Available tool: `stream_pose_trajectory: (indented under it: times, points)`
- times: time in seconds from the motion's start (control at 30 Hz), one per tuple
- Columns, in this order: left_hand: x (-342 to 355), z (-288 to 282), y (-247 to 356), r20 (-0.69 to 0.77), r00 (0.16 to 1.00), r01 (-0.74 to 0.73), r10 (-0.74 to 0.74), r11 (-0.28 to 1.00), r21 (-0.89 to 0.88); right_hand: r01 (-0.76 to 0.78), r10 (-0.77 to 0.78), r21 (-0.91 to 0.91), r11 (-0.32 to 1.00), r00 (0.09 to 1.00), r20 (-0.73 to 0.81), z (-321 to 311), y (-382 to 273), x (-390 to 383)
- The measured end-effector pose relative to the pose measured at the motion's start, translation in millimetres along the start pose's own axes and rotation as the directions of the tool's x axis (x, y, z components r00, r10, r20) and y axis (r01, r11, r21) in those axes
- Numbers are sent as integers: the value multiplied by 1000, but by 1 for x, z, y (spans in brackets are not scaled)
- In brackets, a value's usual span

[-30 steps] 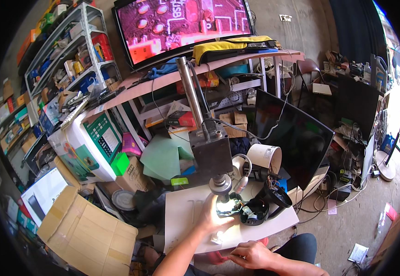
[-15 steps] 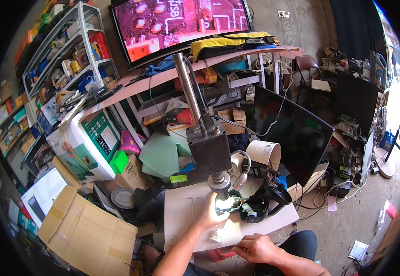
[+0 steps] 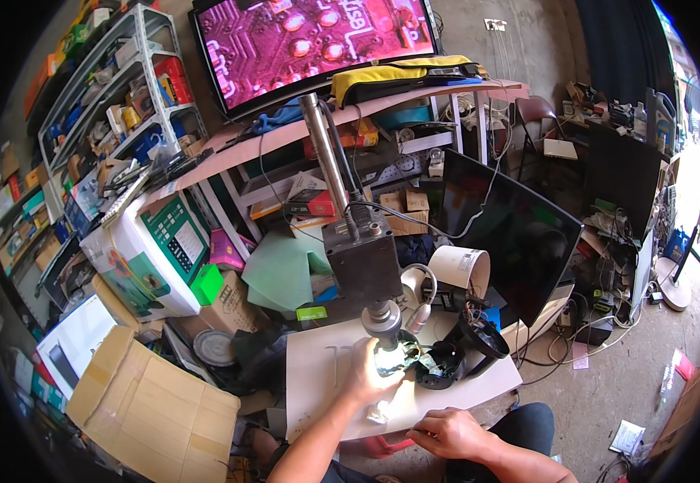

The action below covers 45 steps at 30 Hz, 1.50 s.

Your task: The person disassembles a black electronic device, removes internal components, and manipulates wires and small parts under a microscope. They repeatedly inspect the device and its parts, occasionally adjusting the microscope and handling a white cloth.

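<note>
My left hand [image 3: 366, 377] grips a small circuit board [image 3: 392, 357], brightly lit beneath the lens of a stand-mounted digital microscope [image 3: 360, 266]. A screen [image 3: 309, 47] at the back displays a magnified, pink-tinted board with solder joints. To the right of the board lies an opened round black housing [image 3: 441, 370] with parts inside, and a second black round piece [image 3: 485, 336] with loose wires sits beside it. At the front edge of the white work surface [image 3: 317, 394], my right hand [image 3: 452, 433] is closed with its fingers curled; anything inside them is hidden.
A crumpled white scrap [image 3: 377, 414] lies near my left wrist. Behind the work surface stand a white cylinder [image 3: 461, 270] and a large dark monitor [image 3: 519, 233]. An open cardboard box [image 3: 156, 402] is at left, below crowded shelves [image 3: 148, 72]. Cables trail over the floor at right.
The magnified picture on the screen has shifted to another part of the board, so the board moved slightly under the lens. My right hand stays about where it was.
</note>
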State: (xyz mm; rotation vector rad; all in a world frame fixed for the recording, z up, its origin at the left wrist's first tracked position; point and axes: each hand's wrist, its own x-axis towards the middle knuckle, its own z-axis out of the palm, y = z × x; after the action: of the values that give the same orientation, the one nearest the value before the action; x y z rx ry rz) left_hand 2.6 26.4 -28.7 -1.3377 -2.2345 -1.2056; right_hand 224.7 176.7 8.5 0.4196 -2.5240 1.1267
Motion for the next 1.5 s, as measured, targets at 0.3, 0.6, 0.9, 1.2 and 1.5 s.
stream_pose_trajectory:
  times: [0.3, 0.6, 0.9, 1.2, 1.5]
  points:
    - [-3, 3, -15, 3, 999, -50, 50, 999, -10, 32, -33, 45, 998, 999, 5, 6, 4, -1]
    - [-3, 1, -24, 67, 997, -41, 43, 998, -37, 45, -46, 37, 998, 999, 19, 8, 6, -2]
    - [-2, -5, -19, 107, 993, 55, -44, 993, -109, 39, -39, 10, 999, 998, 46, 9, 4, -1]
    - [-2, -5, -23, 117, 993, 20, -11, 996, -81, 18, -19, 10, 1000, 994, 104, 5, 1, -1]
    - [-5, -4, -23, 108, 994, 2, 4, 998, -59, 25, -28, 30, 999, 995, 100, 4, 0, -1]
